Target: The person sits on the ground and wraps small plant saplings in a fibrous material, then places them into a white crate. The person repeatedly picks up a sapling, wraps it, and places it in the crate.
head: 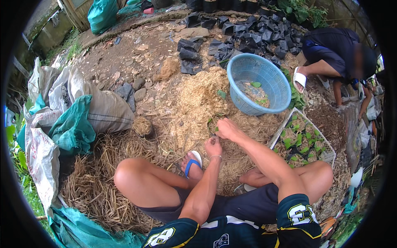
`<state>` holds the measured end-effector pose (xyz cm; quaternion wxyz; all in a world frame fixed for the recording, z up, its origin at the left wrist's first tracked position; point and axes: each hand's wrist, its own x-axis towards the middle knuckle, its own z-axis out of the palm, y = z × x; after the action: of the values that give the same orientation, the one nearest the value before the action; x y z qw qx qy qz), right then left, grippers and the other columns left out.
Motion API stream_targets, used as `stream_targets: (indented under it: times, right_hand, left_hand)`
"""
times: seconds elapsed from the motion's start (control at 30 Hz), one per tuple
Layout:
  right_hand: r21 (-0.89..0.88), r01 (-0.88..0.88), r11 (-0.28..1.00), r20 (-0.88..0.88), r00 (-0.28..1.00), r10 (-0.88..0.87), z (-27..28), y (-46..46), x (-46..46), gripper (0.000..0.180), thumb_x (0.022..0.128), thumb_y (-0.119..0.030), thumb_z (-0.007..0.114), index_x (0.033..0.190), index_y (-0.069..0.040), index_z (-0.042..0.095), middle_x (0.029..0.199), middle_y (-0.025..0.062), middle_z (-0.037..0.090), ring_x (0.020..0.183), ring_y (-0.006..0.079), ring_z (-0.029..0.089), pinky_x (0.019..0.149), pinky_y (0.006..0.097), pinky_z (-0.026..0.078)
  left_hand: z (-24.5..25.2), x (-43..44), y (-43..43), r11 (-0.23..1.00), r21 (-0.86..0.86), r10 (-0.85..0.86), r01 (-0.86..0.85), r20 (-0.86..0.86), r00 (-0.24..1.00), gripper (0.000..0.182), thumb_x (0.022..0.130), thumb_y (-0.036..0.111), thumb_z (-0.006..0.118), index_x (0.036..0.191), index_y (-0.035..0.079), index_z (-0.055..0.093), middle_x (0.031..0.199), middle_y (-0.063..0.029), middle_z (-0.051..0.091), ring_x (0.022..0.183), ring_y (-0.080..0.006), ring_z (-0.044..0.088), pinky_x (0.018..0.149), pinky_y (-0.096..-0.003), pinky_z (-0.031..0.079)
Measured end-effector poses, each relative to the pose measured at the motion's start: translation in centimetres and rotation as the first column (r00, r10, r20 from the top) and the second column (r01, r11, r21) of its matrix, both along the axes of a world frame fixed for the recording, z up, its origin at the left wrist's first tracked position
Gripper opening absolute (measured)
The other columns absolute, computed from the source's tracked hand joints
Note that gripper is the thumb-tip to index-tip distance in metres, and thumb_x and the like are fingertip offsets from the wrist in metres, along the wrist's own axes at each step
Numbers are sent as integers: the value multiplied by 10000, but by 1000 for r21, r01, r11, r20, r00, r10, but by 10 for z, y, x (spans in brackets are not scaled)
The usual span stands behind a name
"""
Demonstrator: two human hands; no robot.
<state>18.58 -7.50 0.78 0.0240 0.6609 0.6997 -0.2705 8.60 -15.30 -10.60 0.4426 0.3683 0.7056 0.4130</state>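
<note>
My left hand and my right hand are close together in front of me, above ground strewn with straw. Between and just beyond them is a small dark plant bag with green leaves, partly hidden by my fingers. My right hand is bent over its right side; whether its fingers grip the bag or a leaf is hard to see. The fingers of my left hand are curled at its near edge, and what they hold is too small to tell. A heap of sawdust-like shavings lies beyond.
A blue plastic basin stands beyond my right hand. A white crate holds several small potted seedlings at right. Straw, woven sacks and a straw-filled pot lie at left. Black plastic bags lie behind; another person bends at right.
</note>
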Motion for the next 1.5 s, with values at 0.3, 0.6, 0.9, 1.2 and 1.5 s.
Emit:
stream_targets:
  times: [0.3,0.6,0.9,1.2,1.5]
  right_hand:
    - [53,-3,999,-42,999,5,-5,-7,-9,141,691,-89,672,764,16,733,823,280,703,800,430,718,678,493,578]
    - [-186,-70,980,-66,996,59,12,3,-5,549,759,-520,820,994,-29,752,1030,247,727,1014,405,697,867,495,566]
    - [-310,85,947,-326,926,-190,49,32,22,473,940,-344,633,1230,23,568,1193,244,650,1105,315,654,919,439,505]
    - [-80,78,994,-424,900,-105,65,35,54,300,918,-172,710,1191,-48,707,1033,143,752,874,228,711,776,396,539]
    - [61,-99,993,-287,951,112,70,31,58,256,782,-145,824,1019,-63,768,816,153,740,748,235,711,698,393,544]
  left_hand:
    - [-1,0,1,999,-42,10,-10,14,1000,228,868,176,719,943,-39,730,1034,-171,683,934,-274,654,865,-366,484]
    - [1,6,2,998,-36,51,-51,14,999,480,762,244,853,1074,-7,589,1058,-154,644,975,-263,610,888,-382,473]
    - [6,5,6,997,34,63,-64,19,998,577,738,317,897,1083,3,557,1049,-154,574,963,-274,566,897,-395,461]
    - [0,11,7,981,-192,35,-26,40,999,544,780,433,849,995,-2,603,919,-112,632,835,-236,589,769,-365,482]
    - [-14,18,13,899,-392,-20,195,408,913,478,918,498,694,931,21,679,761,-52,642,574,-142,571,503,-287,430]
